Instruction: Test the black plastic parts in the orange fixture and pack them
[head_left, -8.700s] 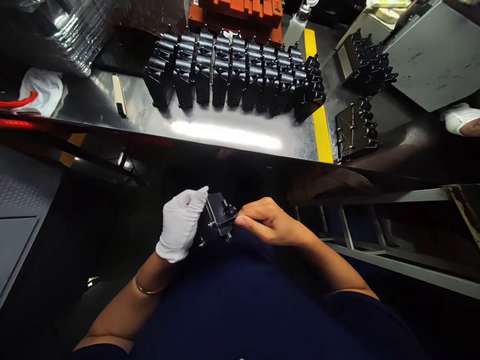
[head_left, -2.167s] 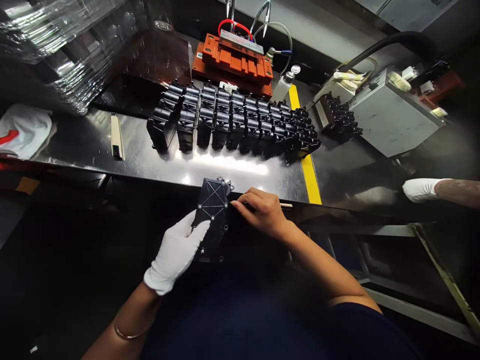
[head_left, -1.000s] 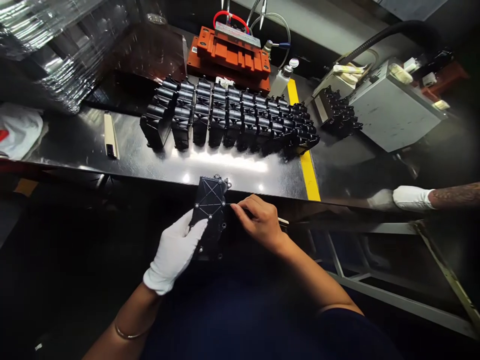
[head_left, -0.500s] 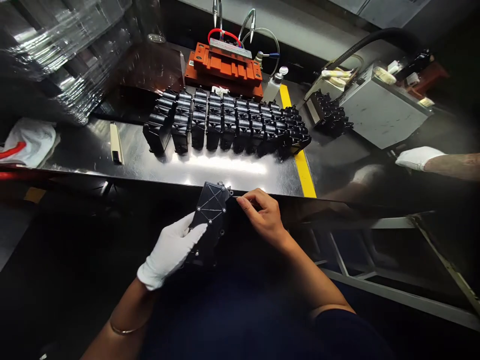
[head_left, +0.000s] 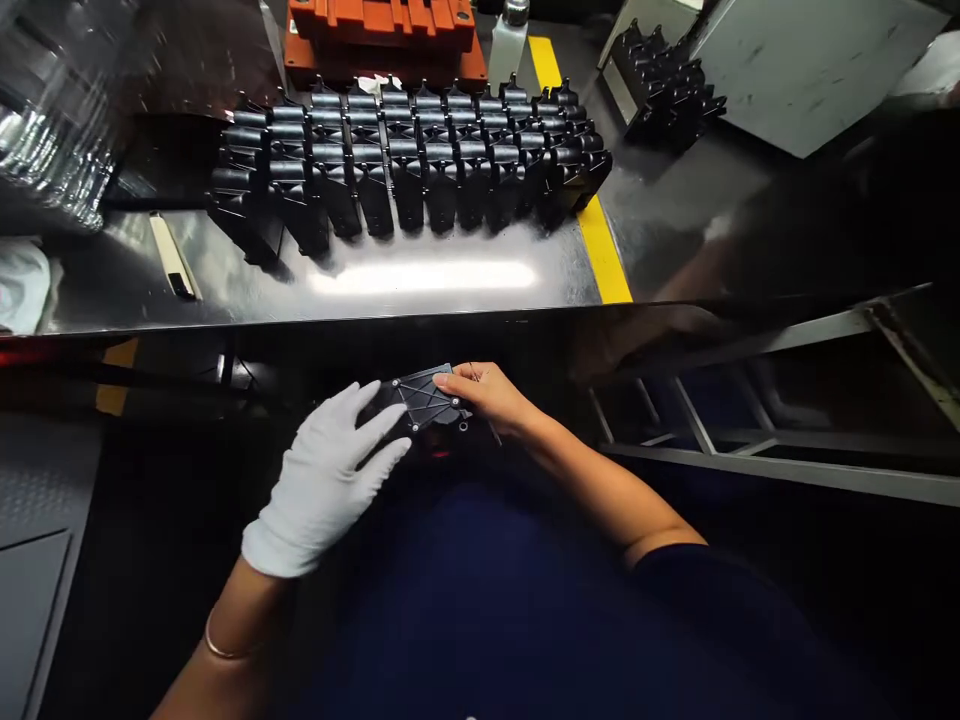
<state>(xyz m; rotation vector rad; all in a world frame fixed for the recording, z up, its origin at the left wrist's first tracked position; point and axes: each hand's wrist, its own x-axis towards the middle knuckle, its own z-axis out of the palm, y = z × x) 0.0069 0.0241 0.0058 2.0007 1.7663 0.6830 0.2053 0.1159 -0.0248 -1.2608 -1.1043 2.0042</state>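
Note:
A black plastic housing (head_left: 427, 398) with raised cross ribs and pale round points is held in front of the bench edge, lying nearly level. My right hand (head_left: 487, 392), bare, grips its right end, thumb on top. A thin dark rod (head_left: 495, 432) sticks out below the same fingers; its full shape is hidden. At the housing's left end is my left hand (head_left: 326, 470) in a white glove, its fingers spread apart. The fingertips lie over or against the housing; firm contact cannot be made out.
Rows of similar black housings (head_left: 409, 185) stand on the metal bench (head_left: 262, 295). Behind them are an orange fixture (head_left: 382, 60) and a bottle (head_left: 508, 45). A cream-handled tool (head_left: 171, 255) lies left; yellow tape (head_left: 604, 250) crosses right. Another person's white glove (head_left: 930, 72) shows far right.
The housing has turned from upright-slanted to nearly level. My right hand has taken hold of its end, and my left fingers have spread from their grip. The view has tilted down.

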